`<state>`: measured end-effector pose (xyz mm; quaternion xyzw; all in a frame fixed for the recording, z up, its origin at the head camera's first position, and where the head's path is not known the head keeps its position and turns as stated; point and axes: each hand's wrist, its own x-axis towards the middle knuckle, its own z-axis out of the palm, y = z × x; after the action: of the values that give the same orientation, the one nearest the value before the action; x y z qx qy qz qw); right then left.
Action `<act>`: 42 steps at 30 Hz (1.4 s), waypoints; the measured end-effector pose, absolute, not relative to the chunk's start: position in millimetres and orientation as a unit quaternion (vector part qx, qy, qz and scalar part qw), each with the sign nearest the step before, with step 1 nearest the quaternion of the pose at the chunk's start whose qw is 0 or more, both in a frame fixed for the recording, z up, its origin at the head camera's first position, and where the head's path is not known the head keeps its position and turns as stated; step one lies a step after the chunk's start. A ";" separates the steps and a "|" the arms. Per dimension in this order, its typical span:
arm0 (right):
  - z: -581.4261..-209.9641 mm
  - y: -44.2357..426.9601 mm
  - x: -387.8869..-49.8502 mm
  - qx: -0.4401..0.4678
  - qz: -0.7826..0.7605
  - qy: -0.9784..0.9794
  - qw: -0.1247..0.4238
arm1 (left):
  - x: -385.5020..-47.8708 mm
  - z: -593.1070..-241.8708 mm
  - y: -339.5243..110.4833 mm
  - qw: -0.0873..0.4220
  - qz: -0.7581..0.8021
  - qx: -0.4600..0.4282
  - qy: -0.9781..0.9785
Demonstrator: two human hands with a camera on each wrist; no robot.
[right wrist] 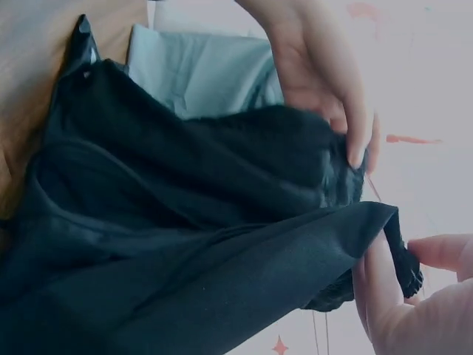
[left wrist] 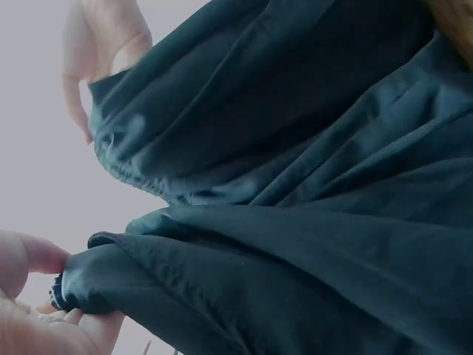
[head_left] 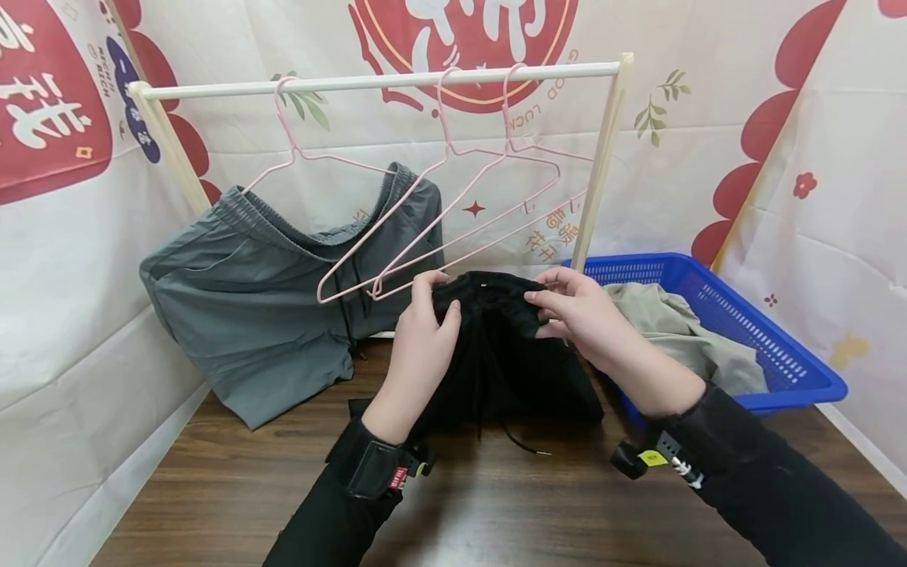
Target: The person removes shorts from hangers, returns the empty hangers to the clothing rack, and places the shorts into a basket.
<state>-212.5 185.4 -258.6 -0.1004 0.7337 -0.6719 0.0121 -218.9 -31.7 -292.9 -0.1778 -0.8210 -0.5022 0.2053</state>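
Note:
A pair of black shorts (head_left: 506, 378) with an elastic waistband and drawstring is held up at the waist, its lower part down on the table. My left hand (head_left: 425, 342) pinches the left side of the waistband between thumb and fingers. On the opposite side, my right hand (head_left: 588, 319) grips the waistband, thumb on the near face; the right wrist view shows its fingers (right wrist: 380, 285) inside the fold. Just above the shorts hang two bare pink hangers (head_left: 407, 264). Grey shorts (head_left: 283, 315) hang from another pink hanger (head_left: 290, 150) to the left.
A white rail (head_left: 383, 81) on pale posts carries the hangers. Behind my right hand stands a blue basket (head_left: 801, 378) with light khaki cloth (head_left: 680, 339) in it. The brown table (head_left: 538, 512) stretches toward me. Printed white cloth encloses the back and sides.

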 end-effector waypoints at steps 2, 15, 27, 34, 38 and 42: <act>-261.1 180.7 -212.1 -0.107 -0.669 0.735 0.012 | -219.1 -295.3 -28.6 0.207 -0.494 -0.185 -0.824; -270.0 164.7 -214.1 -0.145 -0.650 0.746 0.006 | -213.3 -300.0 -16.0 0.199 -0.476 -0.220 -0.828; -267.5 160.1 -208.8 -0.165 -0.588 0.792 0.000 | -210.3 -301.2 -10.5 0.202 -0.451 -0.221 -0.841; -267.1 160.4 -206.4 -0.189 -0.574 0.797 0.000 | -210.9 -299.7 -14.1 0.225 -0.448 -0.231 -0.834; -266.3 163.1 -204.3 -0.211 -0.565 0.798 -0.004 | -212.5 -297.4 -17.8 0.215 -0.467 -0.221 -0.829; -265.9 165.7 -203.5 -0.230 -0.556 0.799 -0.014 | -213.7 -294.7 -19.4 0.201 -0.495 -0.201 -0.821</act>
<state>-203.5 165.7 -265.9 -0.2297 0.7985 -0.5563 -0.0140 -213.7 -19.4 -294.7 -0.2008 -0.8211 -0.4952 0.2006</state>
